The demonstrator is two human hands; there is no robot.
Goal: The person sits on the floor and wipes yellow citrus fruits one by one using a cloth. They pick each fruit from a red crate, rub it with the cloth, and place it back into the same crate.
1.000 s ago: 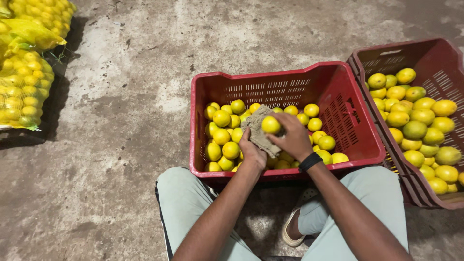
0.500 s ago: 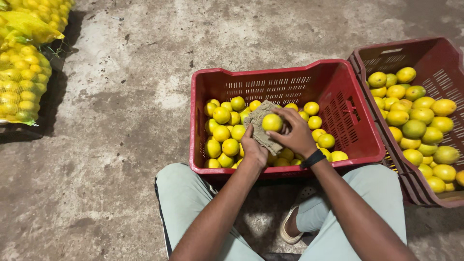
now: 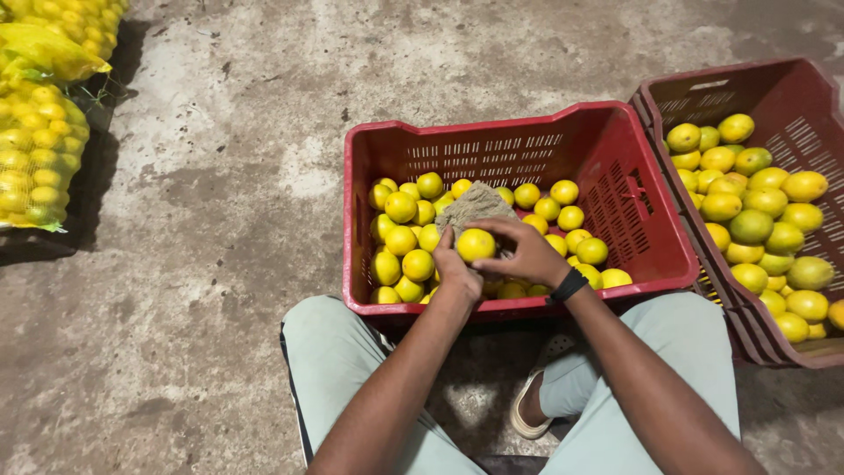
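Nearest of all, the person's bent knees in pale green trousers (image 3: 352,369) frame a foot in a light sandal (image 3: 532,409) on the concrete floor (image 3: 220,220), just short of the red crate (image 3: 492,145). Both forearms reach over that crate's near rim. The right hand (image 3: 527,251), a black band (image 3: 570,285) on its wrist, closes its fingers around one yellow citrus fruit (image 3: 476,244) held above the heap. The left hand (image 3: 455,268) meets it from the left, clutching a grey-brown cloth (image 3: 475,204) that bunches up behind the fruit and touches it.

Inside the red crate lie loose yellow fruits (image 3: 404,237), one layer deep, thickest along its left and near sides; the far wall stays bare. Just right of the red crate stands a second, darker red crate (image 3: 791,88), stacked in another and filled with larger yellow-green fruits (image 3: 756,224). Far left of the red crate, at the floor's edge, sit yellow mesh sacks (image 3: 40,149) packed with small yellow fruits.

Against half a second ago, the hands sit in much the same spot over the crate; the fruit has slipped a touch lower and leftward in the grip, and the cloth shows more fully above it.
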